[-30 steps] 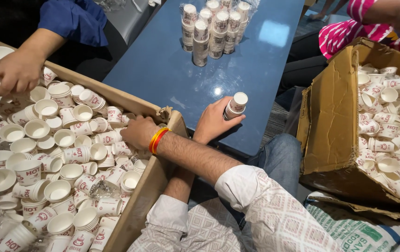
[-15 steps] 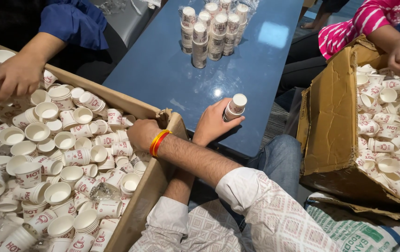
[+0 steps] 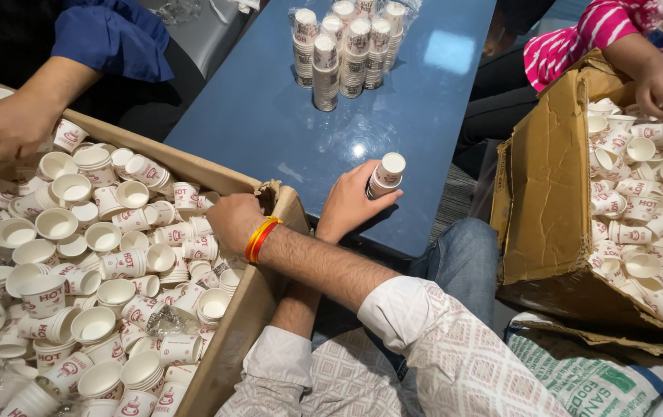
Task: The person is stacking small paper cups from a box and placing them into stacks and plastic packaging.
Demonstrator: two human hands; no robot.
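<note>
My arms are crossed. My left hand (image 3: 353,202) reaches right and is closed around a short stack of white paper cups (image 3: 386,174), which stands near the front edge of the blue table (image 3: 270,123). My right hand (image 3: 232,219), with an orange band on its wrist, reaches left over the other arm. It rests curled at the torn corner of a cardboard box (image 3: 227,351) full of loose paper cups (image 3: 107,255). Its fingers are hidden, so whether it holds a cup is not visible.
Several tall wrapped cup stacks (image 3: 347,50) stand at the table's far end. Another person's hand (image 3: 7,123) reaches into the left box. A second cardboard box of cups (image 3: 548,201) stands on the right, where a person in a pink striped sleeve has a hand (image 3: 660,81). A printed sack (image 3: 594,378) lies at the bottom right.
My left hand has set the cup stack more upright and a little lower. The hand at the right has come down into the right box. My right hand has hardly moved.
</note>
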